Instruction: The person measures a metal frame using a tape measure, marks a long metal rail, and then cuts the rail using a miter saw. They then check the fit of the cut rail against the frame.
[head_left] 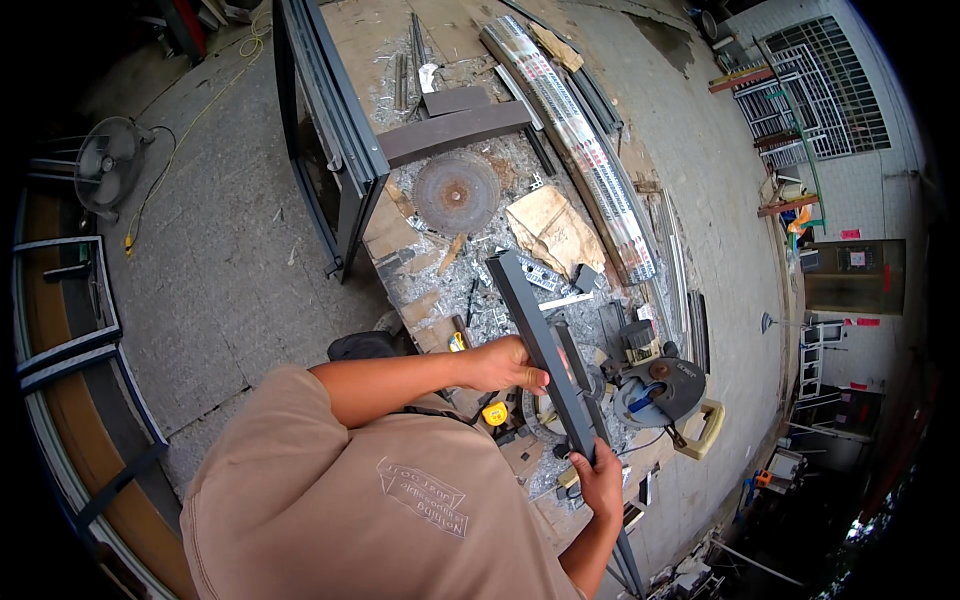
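Observation:
A long dark grey metal profile (545, 345) lies slantwise across both my hands, in front of my body. My left hand (508, 365) is closed round its middle, the thumb lying over the near face. Lower down, my right hand (600, 477) grips the profile near its lower end, fingers wrapped round the edge. Just beyond the profile stands a chop saw (655, 392) with a dark guard and a pale yellow handle. The profile hides part of the saw's base. A yellow tape measure (495, 413) lies on the bench close to my left forearm.
Metal shavings and offcuts litter the bench. On it lie a round saw blade (456, 194), brown paper (556, 230), a brown profile (455, 133) and a wrapped profile bundle (575, 150). A dark frame (330, 130) leans at the bench's left end. A fan (108, 165) stands farther left.

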